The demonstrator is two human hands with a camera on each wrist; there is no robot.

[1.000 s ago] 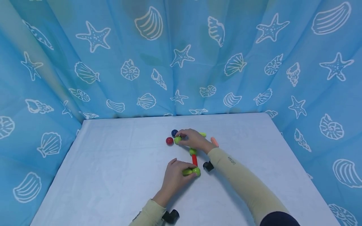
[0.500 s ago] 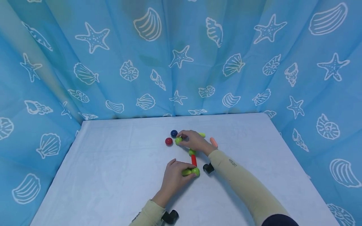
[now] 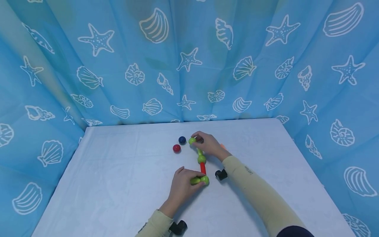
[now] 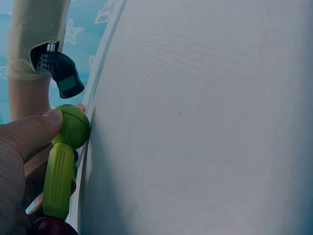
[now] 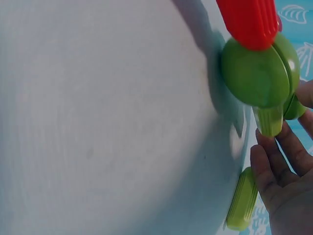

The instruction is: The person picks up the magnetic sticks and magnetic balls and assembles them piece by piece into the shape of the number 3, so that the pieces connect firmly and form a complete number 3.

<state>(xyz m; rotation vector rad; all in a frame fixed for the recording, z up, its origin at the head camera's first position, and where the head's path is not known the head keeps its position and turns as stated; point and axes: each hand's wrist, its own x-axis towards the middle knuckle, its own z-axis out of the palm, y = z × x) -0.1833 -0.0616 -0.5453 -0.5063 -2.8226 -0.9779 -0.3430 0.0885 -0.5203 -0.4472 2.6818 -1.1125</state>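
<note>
A green ball (image 3: 192, 140) is pinched in the curled right fingers (image 3: 199, 135), at the far end of a rod chain on the table (image 3: 118, 184). The near green ball (image 3: 205, 179) and green rod (image 4: 57, 181) are gripped by the left hand (image 3: 182, 186). The sleeve (image 3: 254, 187) lettering is unreadable. A loose green rod (image 5: 241, 199) is partly hidden.

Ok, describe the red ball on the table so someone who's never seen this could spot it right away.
On the white table, look toward the far middle, just left of the right hand. Two loose balls lie there apart from the chain of sticks; the red ball is the nearer, left one, beside the dark blue ball.
</note>
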